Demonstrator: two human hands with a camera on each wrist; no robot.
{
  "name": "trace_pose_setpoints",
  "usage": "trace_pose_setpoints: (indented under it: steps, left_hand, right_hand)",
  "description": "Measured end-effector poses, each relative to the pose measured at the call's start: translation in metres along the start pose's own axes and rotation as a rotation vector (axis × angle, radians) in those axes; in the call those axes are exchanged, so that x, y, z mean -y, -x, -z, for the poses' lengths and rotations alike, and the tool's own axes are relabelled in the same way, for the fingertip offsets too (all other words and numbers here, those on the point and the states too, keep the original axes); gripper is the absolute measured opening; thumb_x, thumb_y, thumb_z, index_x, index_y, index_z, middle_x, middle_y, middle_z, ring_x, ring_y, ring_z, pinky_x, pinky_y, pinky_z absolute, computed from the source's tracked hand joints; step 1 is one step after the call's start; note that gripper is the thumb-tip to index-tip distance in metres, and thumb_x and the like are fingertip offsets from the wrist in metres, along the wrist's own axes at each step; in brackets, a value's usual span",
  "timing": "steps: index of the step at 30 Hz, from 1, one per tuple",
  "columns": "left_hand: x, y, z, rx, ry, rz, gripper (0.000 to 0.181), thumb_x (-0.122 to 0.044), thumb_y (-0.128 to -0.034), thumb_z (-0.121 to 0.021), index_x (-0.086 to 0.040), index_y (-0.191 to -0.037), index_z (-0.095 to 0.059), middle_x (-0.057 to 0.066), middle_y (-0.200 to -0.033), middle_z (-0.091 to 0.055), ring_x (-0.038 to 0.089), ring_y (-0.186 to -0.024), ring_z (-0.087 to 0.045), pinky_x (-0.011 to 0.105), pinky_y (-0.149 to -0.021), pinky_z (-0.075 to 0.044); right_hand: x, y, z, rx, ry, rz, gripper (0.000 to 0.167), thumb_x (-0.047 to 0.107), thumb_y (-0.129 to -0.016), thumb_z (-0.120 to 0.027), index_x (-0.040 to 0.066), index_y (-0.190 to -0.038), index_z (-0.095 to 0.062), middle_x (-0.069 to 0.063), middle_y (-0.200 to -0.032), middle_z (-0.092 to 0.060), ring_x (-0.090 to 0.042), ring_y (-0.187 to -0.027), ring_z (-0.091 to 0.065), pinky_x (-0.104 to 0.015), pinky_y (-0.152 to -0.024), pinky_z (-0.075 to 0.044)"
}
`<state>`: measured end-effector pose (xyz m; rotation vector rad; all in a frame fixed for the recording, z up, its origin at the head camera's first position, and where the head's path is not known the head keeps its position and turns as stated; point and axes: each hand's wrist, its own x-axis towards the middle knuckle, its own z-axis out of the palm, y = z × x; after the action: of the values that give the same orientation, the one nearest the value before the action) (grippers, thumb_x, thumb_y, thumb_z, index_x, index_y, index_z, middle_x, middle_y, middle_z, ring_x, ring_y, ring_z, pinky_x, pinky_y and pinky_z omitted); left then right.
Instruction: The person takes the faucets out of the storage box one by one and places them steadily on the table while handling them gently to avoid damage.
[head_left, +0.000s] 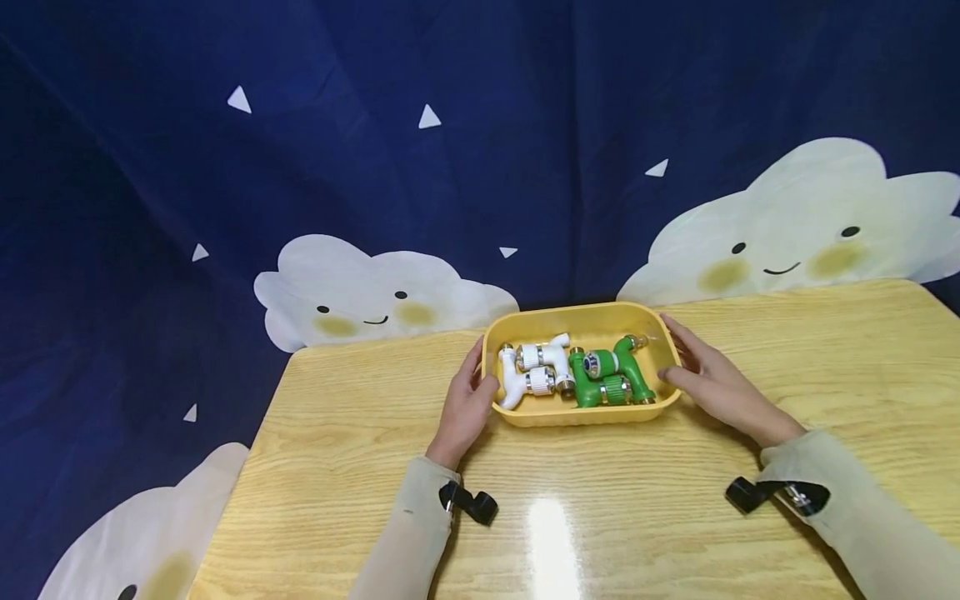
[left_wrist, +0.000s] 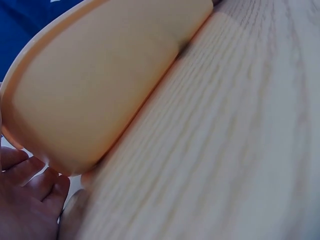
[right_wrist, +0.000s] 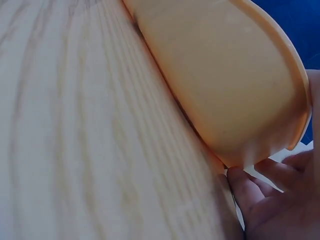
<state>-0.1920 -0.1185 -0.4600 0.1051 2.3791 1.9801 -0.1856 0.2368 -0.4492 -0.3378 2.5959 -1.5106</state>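
Note:
A yellow plastic bin (head_left: 577, 419) sits on the table towards its far edge. Inside at the left lie two white taps (head_left: 514, 379), and to their right two green taps (head_left: 636, 375), one partly over the other. My left hand (head_left: 467, 407) grips the bin's left end, thumb over the rim and fingers outside. At the opposite end, my right hand (head_left: 716, 385) holds the bin the same way, its thumb reaching inside the rim. Both wrist views show the bin's outer wall (left_wrist: 100, 75) close to the tabletop, with fingers (right_wrist: 245, 187) at its end.
The wood-grain table (head_left: 360, 467) spreads around the bin, with a bright light reflection near the front. A dark blue curtain (head_left: 480, 167) printed with white clouds hangs right behind the table's far edge. Dark straps with small devices (head_left: 480, 507) sit on both wrists.

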Motion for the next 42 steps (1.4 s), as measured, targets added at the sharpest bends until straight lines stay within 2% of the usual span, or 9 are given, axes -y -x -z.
trace_pose_setpoints:
  steps: [6, 9, 12, 14, 16, 21, 24, 35, 42]
  left_hand:
    - [0.0, -0.0007, -0.0001, -0.004, -0.016, -0.009, 0.069, -0.009, -0.0955, -0.048, -0.024, -0.161, -0.034, 0.003, -0.166, -0.04, 0.025, -0.148, -0.048, 0.043, -0.116, -0.045]
    - [0.0014, -0.0003, 0.0, -0.006, -0.025, -0.018, 0.068, -0.009, -0.0945, -0.048, -0.018, -0.161, -0.035, 0.007, -0.164, -0.043, 0.025, -0.147, -0.049, 0.042, -0.117, -0.044]
    - [0.0015, 0.0002, 0.0002, -0.01, -0.044, -0.031, 0.068, -0.01, -0.0929, -0.048, -0.014, -0.16, -0.038, 0.009, -0.161, -0.048, 0.024, -0.144, -0.052, 0.041, -0.118, -0.042]
    - [0.0016, 0.0005, 0.0006, -0.018, -0.061, -0.038, 0.067, -0.011, -0.0918, -0.048, -0.013, -0.158, -0.041, 0.01, -0.158, -0.052, 0.023, -0.141, -0.055, 0.04, -0.118, -0.042]
    - [0.0015, 0.0005, 0.0008, -0.021, -0.064, -0.042, 0.066, -0.012, -0.0918, -0.048, -0.013, -0.158, -0.042, 0.01, -0.156, -0.053, 0.022, -0.139, -0.056, 0.04, -0.117, -0.042]
    - [0.0033, 0.0001, 0.0015, -0.03, -0.067, -0.041, 0.067, -0.011, -0.0914, -0.049, -0.012, -0.158, -0.041, 0.013, -0.154, -0.055, 0.025, -0.136, -0.058, 0.039, -0.113, -0.045]
    - [0.0029, 0.0001, 0.0022, -0.032, -0.06, -0.034, 0.068, -0.01, -0.0914, -0.049, -0.011, -0.158, -0.04, 0.013, -0.156, -0.053, 0.026, -0.138, -0.057, 0.04, -0.113, -0.046]
    - [0.0054, -0.0002, 0.0014, -0.028, -0.061, -0.005, 0.069, -0.01, -0.0918, -0.05, -0.011, -0.159, -0.038, 0.009, -0.161, -0.048, 0.022, -0.142, -0.053, 0.041, -0.117, -0.044]
    - [0.0031, -0.0018, 0.0013, -0.018, -0.069, -0.035, 0.069, -0.012, -0.0917, -0.05, -0.01, -0.159, -0.037, 0.011, -0.158, -0.05, 0.023, -0.139, -0.056, 0.041, -0.115, -0.045]
  right_hand:
    - [-0.0016, 0.0017, -0.0018, -0.021, 0.013, 0.033, 0.074, 0.016, -0.1, -0.058, 0.016, -0.165, -0.023, -0.021, -0.166, -0.035, -0.039, -0.142, -0.048, 0.0, -0.093, -0.034]
    - [-0.0035, 0.0027, -0.0028, -0.031, 0.03, 0.03, 0.072, 0.017, -0.1, -0.058, 0.015, -0.165, -0.025, -0.022, -0.164, -0.039, -0.025, -0.136, -0.054, -0.001, -0.093, -0.035]
    - [-0.0051, 0.0031, -0.0032, -0.039, 0.044, 0.02, 0.072, 0.018, -0.1, -0.059, 0.016, -0.165, -0.026, -0.022, -0.163, -0.041, -0.008, -0.128, -0.053, -0.001, -0.093, -0.036]
    - [-0.0055, 0.0032, -0.0033, -0.042, 0.049, 0.016, 0.072, 0.018, -0.1, -0.059, 0.017, -0.165, -0.026, -0.022, -0.162, -0.042, -0.004, -0.126, -0.052, -0.001, -0.092, -0.036]
    - [-0.0053, 0.0031, -0.0036, -0.044, 0.051, 0.015, 0.072, 0.018, -0.1, -0.059, 0.017, -0.165, -0.026, -0.022, -0.162, -0.042, -0.009, -0.128, -0.053, -0.001, -0.092, -0.036]
    - [-0.0036, 0.0031, -0.0048, -0.038, 0.032, 0.018, 0.073, 0.016, -0.1, -0.058, 0.017, -0.165, -0.025, -0.023, -0.163, -0.04, -0.033, -0.136, -0.053, -0.002, -0.091, -0.038]
    - [-0.0022, 0.0021, -0.005, -0.031, 0.019, 0.027, 0.074, 0.015, -0.1, -0.057, 0.017, -0.165, -0.023, -0.024, -0.165, -0.036, -0.04, -0.14, -0.05, -0.001, -0.091, -0.037]
    - [-0.0001, 0.0011, -0.0056, -0.013, 0.006, 0.003, 0.074, 0.013, -0.1, -0.055, 0.015, -0.166, -0.021, -0.024, -0.167, -0.032, -0.042, -0.145, -0.044, 0.0, -0.091, -0.035]
    - [0.0018, 0.0011, -0.0031, -0.034, 0.021, -0.002, 0.074, 0.014, -0.099, -0.054, 0.016, -0.166, -0.02, -0.022, -0.168, -0.031, -0.041, -0.147, -0.041, 0.001, -0.092, -0.033]
